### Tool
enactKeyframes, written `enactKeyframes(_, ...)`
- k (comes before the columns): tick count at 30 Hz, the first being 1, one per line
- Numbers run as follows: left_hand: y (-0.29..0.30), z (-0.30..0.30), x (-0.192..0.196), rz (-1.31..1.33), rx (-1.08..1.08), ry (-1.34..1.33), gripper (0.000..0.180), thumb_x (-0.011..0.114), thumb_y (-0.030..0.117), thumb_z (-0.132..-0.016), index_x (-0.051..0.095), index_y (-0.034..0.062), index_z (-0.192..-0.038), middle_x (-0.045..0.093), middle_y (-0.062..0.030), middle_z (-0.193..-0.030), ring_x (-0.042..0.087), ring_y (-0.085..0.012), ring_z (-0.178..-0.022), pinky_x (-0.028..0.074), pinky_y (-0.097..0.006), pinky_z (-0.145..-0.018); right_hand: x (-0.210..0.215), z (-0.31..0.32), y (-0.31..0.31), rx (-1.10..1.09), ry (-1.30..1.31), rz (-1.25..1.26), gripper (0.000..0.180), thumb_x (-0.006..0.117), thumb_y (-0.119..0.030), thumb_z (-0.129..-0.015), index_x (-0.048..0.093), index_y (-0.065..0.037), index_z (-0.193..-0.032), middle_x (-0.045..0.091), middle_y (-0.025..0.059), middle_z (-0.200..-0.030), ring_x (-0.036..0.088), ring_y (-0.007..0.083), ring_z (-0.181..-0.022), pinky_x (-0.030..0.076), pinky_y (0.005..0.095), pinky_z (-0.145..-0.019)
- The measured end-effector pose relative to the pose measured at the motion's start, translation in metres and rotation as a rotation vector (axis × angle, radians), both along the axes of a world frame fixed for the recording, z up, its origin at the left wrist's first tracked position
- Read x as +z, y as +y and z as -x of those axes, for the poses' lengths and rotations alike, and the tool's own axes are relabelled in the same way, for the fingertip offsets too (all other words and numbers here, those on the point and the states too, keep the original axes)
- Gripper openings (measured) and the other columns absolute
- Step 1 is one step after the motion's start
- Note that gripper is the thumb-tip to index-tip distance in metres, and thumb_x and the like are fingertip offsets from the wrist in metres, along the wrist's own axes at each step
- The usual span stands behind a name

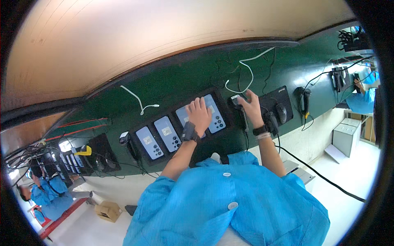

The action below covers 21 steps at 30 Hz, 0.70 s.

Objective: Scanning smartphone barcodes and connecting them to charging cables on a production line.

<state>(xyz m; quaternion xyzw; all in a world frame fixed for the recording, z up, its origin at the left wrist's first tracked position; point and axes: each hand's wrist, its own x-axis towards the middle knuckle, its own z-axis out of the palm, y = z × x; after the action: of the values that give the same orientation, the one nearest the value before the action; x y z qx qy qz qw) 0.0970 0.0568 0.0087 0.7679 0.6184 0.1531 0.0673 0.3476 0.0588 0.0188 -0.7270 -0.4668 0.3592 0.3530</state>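
Observation:
Several pale blue phones with white labels and dark camera rings lie in a row on a black mat (159, 159). My left hand (200, 116), palm down with fingers stretched out, rests over the third phone (181, 112) and partly covers it. To its right lies another phone (218, 119). Farther left are two more, an outer phone (146, 141) and an inner phone (167, 132). My right hand (251, 107) has its fingers apart beside the head of a black barcode scanner (235, 101); whether the thumb touches it I cannot tell.
A mouse (281, 111) lies on a mouse pad (288, 104) to the right. More scanners, a right one (305, 100) and a left one (128, 144), flank the row. White cables, a left one (137, 96) and a right one (247, 67), trail across the green bench (180, 78). Co-workers sit at both sides.

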Motion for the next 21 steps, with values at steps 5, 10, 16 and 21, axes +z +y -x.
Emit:
enactKeyframes(5,0.010,-0.002,0.007,0.071,0.043,-0.050,0.043,0.066,0.031,-0.081,0.060,0.0065,-0.116,0.054,-0.0113,-0.116,0.047,-0.0306,-0.113,0.032,-0.051,-0.097,0.055,0.018,0.037,-0.109,0.471,0.095,0.030,0.061,-0.019,-0.097,0.061,0.002,-0.118,0.069,0.0038,-0.091,0.063,0.0122,-0.080,0.050,0.0244,-0.073)
enactKeyframes(10,0.016,-0.007,0.014,-0.012,-0.004,-0.183,0.026,0.066,0.028,-0.077,0.065,0.0059,-0.092,0.059,-0.0151,-0.101,0.055,-0.0350,-0.099,0.042,-0.052,-0.082,0.107,0.032,0.008,-0.017,0.756,-0.068,0.026,0.056,-0.020,-0.100,0.061,0.002,-0.113,0.067,0.0096,-0.097,0.067,0.0184,-0.089,0.053,0.0322,-0.081)
enactKeyframes(16,-0.012,-0.017,0.023,0.298,-0.089,-0.530,0.036,0.067,0.020,-0.079,0.055,0.0012,-0.107,0.061,-0.0174,-0.093,0.058,-0.0381,-0.094,0.047,-0.047,-0.080,0.105,0.051,-0.002,0.034,0.979,-0.050,0.020,0.053,-0.016,-0.102,0.059,-0.001,-0.113,0.068,0.0095,-0.095,0.067,0.0185,-0.087,0.054,0.0304,-0.078)
enactKeyframes(21,-0.017,-0.019,0.006,0.012,-0.129,-0.253,0.034,0.060,0.013,-0.076,0.056,-0.0002,-0.108,0.057,-0.0170,-0.103,0.056,-0.0324,-0.099,0.045,-0.042,-0.083,0.102,0.056,-0.016,0.069,0.948,0.012,0.020,0.054,-0.018,-0.102,0.060,-0.001,-0.111,0.069,0.0099,-0.095,0.068,0.0193,-0.087,0.054,0.0311,-0.078)
